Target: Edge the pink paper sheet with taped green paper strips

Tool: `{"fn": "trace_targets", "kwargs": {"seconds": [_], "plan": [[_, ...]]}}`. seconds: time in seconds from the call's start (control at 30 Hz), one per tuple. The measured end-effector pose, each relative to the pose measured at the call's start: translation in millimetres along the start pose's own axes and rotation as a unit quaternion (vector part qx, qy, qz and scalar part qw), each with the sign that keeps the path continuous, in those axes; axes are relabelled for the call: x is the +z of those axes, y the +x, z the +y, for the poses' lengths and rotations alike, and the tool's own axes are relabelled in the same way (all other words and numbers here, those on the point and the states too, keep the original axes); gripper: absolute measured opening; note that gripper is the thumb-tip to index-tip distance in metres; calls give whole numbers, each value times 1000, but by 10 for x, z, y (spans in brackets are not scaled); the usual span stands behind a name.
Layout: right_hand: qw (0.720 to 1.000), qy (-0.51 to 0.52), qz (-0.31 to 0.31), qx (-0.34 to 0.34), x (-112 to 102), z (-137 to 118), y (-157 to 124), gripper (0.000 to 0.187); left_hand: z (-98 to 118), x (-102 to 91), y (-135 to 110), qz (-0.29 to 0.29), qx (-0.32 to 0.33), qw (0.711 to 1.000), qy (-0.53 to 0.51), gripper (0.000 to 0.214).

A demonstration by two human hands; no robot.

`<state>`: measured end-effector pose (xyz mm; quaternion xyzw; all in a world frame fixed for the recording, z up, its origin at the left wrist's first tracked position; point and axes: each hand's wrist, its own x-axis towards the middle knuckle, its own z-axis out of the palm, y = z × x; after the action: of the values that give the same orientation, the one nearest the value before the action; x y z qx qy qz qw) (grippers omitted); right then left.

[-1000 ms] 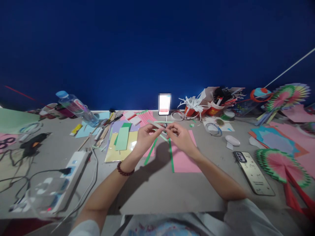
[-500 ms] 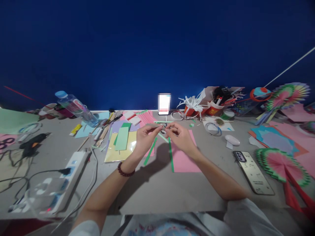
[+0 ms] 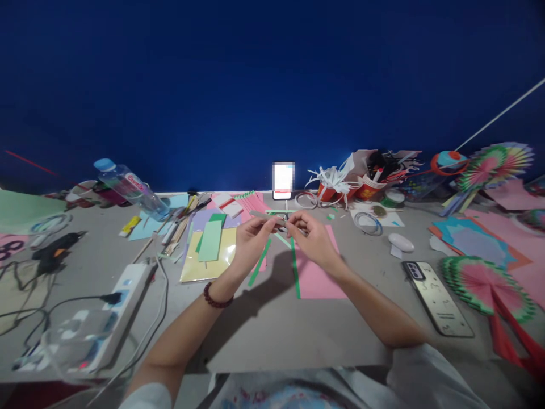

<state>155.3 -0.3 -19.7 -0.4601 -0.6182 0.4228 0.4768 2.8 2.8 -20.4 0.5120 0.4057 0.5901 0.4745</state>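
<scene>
Near the table's middle, my left hand (image 3: 256,238) and my right hand (image 3: 313,238) meet with their fingertips almost touching. Both pinch a narrow grey-green strip (image 3: 259,215), probably paper, whose left end sticks out past my left fingers. My fingers hide much of its middle. Below my right hand lies a pink sheet (image 3: 321,278) with a green band along its left edge. A loose green strip (image 3: 259,264) rests by my left wrist. Light green paper pieces (image 3: 210,241) lie on a yellow packet (image 3: 193,270) to the left.
A lit phone (image 3: 283,180) stands at the back. On the left are a bottle (image 3: 134,184), a glue gun (image 3: 53,254) and a power strip (image 3: 121,307). On the right are another phone (image 3: 438,298), red cups (image 3: 370,187) and a pink-green paper fan (image 3: 489,287).
The strip between my fingers has turned, and its left end now shows beyond my left fingers. My hands stay in nearly the same place.
</scene>
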Motion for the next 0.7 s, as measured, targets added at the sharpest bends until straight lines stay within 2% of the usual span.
{"fn": "trace_targets", "kwargs": {"seconds": [0.13,0.3,0.4,0.7], "plan": [[1000,-1,0,-3,-15,4,9,15,-22,-22,28,-14,5,1000,5,27],[1000,-11,2,-16,-10,21,7,15,-59,-51,44,-34,29,998,42,20],[1000,-5,-8,-14,2,13,-6,15,-68,-53,30,-23,45,997,61,15],[1000,-6,-13,14,-4,8,-10,14,-10,-24,40,27,-22,999,0,19]]}}
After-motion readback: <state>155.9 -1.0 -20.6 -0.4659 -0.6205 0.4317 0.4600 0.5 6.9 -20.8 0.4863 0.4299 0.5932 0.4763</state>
